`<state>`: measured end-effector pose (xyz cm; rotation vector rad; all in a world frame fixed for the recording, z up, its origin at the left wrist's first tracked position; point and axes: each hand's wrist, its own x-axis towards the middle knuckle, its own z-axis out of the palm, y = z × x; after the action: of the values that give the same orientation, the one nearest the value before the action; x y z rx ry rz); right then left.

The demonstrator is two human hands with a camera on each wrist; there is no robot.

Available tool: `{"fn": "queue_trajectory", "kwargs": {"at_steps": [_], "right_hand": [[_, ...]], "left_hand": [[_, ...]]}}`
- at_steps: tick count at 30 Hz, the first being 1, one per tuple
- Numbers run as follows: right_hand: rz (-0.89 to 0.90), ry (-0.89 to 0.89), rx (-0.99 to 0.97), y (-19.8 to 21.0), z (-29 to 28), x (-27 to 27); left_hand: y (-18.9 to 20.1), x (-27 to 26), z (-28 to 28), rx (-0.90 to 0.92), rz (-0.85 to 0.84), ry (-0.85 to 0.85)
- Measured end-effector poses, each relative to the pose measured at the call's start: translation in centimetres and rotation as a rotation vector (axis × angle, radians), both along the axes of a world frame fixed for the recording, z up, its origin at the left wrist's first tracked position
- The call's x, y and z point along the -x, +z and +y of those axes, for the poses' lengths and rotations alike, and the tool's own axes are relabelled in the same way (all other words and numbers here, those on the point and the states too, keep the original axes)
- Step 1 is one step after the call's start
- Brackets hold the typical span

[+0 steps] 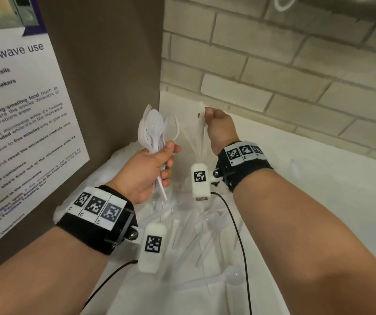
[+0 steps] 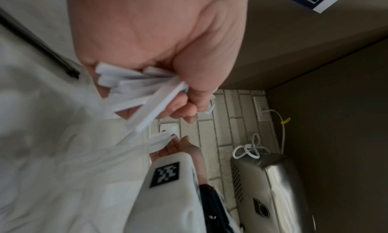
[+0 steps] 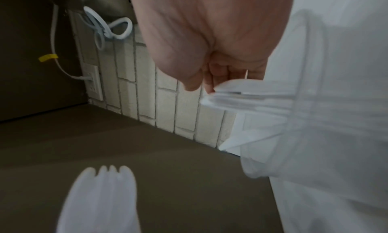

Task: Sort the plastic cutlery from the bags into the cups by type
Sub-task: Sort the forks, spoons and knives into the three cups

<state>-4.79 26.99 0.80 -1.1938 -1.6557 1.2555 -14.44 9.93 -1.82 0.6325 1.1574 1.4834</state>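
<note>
My left hand (image 1: 167,160) grips a bundle of white plastic spoons and forks (image 1: 153,130) by the handles, heads up, beside the brown panel. The handle ends (image 2: 142,90) stick out below my fist in the left wrist view. My right hand (image 1: 206,114) pinches the top edge of a clear plastic bag (image 1: 201,123) and holds it lifted. The bag (image 3: 315,120) hangs stretched from my fingers (image 3: 210,85). More white cutlery (image 1: 205,235) lies in the bag's lower part on the white counter. Fork tines (image 3: 105,178) of the bundle show in the right wrist view. No cup is in view.
A brown panel (image 1: 114,64) with a microwave notice (image 1: 12,133) stands at the left. A pale brick wall (image 1: 273,64) runs behind the white counter (image 1: 319,178). A steel appliance (image 2: 273,186), a looped white cable (image 2: 247,150) and a wall socket (image 2: 260,107) sit in the corner.
</note>
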Motion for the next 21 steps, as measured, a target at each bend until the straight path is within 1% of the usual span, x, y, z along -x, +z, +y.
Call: {"fn": "queue_trajectory", "kwargs": {"at_steps": [1, 3, 6, 9, 11, 13, 17, 19, 21], "right_hand": [[-0.015, 0.005, 0.015, 0.3, 0.1, -0.1], [0.022, 0.005, 0.048, 1.0, 0.2, -0.3], [0.081, -0.005, 0.003, 2.3, -0.4, -0.9], [0.219, 0.109, -0.034, 3.8, -3.1, -1.9], [0.253, 0.165, -0.013, 4.4, -5.0, -2.7], [0.225, 0.217, 0.044, 4.9, -6.7, -3.7], [0.043, 0.307, 0.064, 4.1, -8.5, -5.7], [0.042, 0.269, 0.059, 3.7, -8.9, -6.5], [0.088, 0.178, 0.066, 3.8, -9.3, -7.0]], "left_hand": [[0.0, -0.1, 0.1, 0.002, 0.0, -0.004], [0.0, -0.4, 0.1, 0.0, -0.006, -0.012], [0.2, -0.8, 0.0, -0.015, -0.008, -0.038], [0.5, -1.2, -0.1, -0.043, -0.017, -0.073], [0.7, -1.7, -0.2, -0.06, -0.036, -0.096], [1.1, -2.2, 0.0, -0.076, -0.052, -0.117], [1.7, -3.5, 0.4, -0.082, -0.041, -0.124], [1.9, -4.2, 0.5, -0.083, 0.003, -0.151], [1.8, -4.8, 0.5, -0.086, 0.042, -0.212]]}}
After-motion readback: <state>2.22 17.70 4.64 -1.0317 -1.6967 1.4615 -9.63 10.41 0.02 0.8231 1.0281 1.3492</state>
